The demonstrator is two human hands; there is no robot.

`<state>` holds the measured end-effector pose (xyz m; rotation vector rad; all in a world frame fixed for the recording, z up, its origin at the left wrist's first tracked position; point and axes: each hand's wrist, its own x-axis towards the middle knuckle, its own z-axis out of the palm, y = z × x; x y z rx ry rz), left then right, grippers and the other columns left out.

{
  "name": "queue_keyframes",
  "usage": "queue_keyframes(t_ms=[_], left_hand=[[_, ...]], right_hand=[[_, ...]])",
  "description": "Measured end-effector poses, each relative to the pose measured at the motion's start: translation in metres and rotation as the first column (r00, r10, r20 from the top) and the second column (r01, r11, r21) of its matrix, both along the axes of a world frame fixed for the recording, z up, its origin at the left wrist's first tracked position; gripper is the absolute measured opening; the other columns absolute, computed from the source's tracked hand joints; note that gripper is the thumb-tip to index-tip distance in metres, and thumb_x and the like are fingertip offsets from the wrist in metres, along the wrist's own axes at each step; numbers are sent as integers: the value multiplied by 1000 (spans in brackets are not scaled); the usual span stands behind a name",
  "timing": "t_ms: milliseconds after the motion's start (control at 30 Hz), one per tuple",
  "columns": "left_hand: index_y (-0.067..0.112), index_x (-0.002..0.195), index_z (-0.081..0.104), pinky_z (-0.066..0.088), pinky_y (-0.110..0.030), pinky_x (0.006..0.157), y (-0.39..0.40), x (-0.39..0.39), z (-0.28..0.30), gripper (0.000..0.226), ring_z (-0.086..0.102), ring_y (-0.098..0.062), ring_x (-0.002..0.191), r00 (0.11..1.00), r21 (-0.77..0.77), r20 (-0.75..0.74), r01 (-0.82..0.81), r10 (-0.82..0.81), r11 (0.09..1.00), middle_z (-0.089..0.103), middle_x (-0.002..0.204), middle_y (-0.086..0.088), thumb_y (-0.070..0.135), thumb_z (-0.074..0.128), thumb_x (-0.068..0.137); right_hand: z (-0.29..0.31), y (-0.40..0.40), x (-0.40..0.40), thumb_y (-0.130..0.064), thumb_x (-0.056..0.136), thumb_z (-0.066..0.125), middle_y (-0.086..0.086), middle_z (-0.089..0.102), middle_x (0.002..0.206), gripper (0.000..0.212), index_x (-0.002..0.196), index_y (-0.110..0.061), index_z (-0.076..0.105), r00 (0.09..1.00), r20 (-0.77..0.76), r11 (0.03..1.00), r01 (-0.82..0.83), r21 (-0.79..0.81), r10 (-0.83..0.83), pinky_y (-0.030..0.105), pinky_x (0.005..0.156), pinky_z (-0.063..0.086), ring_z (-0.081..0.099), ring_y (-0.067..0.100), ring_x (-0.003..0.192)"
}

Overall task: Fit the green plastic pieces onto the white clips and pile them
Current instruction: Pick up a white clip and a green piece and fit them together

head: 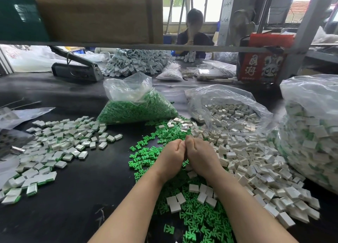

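Far out to the left of your hands, the pile of assembled clips (54,149) is lying spread over the black table (87,184), white tops with green edges showing; its near end is running off the frame edge. Up and left of your knuckles, a clear bag of green pieces (137,107) is sitting with its mouth open and sagging.

Your left hand (172,156) and right hand (199,155) are meeting thumb to thumb, fingers curling under and away from the camera. You are pressing them together over the loose green pieces (144,151), but whatever is between your fingers is hidden, so I cannot tell whether either hand is holding a part or just closing on itself.

Loose white clips (247,162) are heaped just right of your right hand, a few lying on the green scatter under your forearms. Beyond them an open clear bag of white clips (232,114) is slumping on its side, spilling toward the heap. Furthest right, a big bag of finished parts (311,133) is bulging, cut off by the frame.

Across the table a seated person (193,34) is partly blocked by a grey shelf rail (164,47).
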<state>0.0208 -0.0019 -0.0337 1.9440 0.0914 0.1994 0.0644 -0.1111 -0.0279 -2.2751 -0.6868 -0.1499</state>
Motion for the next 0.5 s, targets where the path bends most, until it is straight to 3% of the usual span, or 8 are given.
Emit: queue_keyframes(t_ms=[133, 333, 500], left_hand=[[13, 88, 61, 49, -39, 80, -4, 2, -1, 31, 61, -23, 84, 999, 30, 26, -44, 43, 999, 66, 90, -10, 22, 36, 106], [13, 90, 61, 50, -39, 82, -6, 3, -2, 31, 64, -27, 90, 998, 26, 32, -51, 51, 998, 67, 93, -12, 22, 36, 106], [6, 94, 62, 51, -46, 84, -6, 4, -4, 33, 63, -34, 93, 998, 35, 35, -58, 57, 998, 67, 95, -17, 21, 36, 106]], right_hand=[[0, 0, 1, -30, 106, 27, -4, 50, 58, 52, 58, -22, 45, 1000, -1, 1000, 9, -6, -9, 32, 55, 34, 49, 15, 56], [0, 0, 1, -31, 106, 26, -2, 52, 61, 50, 60, -24, 44, 1000, 14, 1000, 6, 4, -6, 34, 58, 40, 52, 18, 60], [1, -1, 1, -30, 106, 27, -1, 54, 63, 48, 61, -24, 45, 1000, 19, 1000, 8, 6, -8, 38, 63, 45, 55, 23, 65]])
